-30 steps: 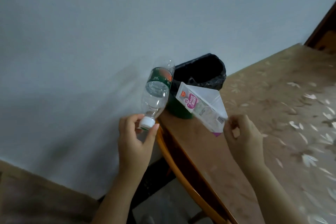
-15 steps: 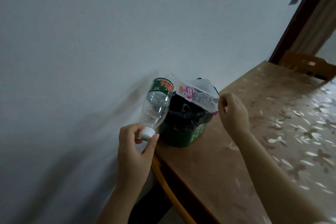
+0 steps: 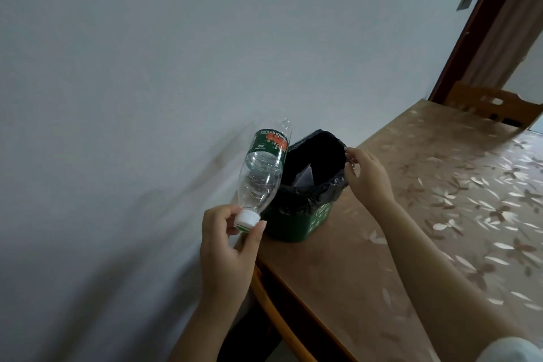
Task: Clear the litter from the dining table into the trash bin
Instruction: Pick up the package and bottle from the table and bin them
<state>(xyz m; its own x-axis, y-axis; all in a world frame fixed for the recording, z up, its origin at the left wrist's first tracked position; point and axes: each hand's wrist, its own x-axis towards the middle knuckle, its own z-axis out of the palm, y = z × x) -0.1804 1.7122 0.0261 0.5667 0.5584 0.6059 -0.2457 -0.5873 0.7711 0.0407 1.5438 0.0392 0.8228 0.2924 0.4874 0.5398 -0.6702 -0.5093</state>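
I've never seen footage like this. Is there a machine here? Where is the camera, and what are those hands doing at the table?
No machine: these are a person's two bare hands, filmed by one wide-angle camera worn on the head, looking forward and down. The left hand pinches a clear plastic bottle with a green label by its white cap, base tilted up. The right hand, relaxed and empty, is at the rim of a green trash bin lined with a black bag, standing on the brown flower-patterned table. A pale, pointed piece of packaging shows inside the bin.
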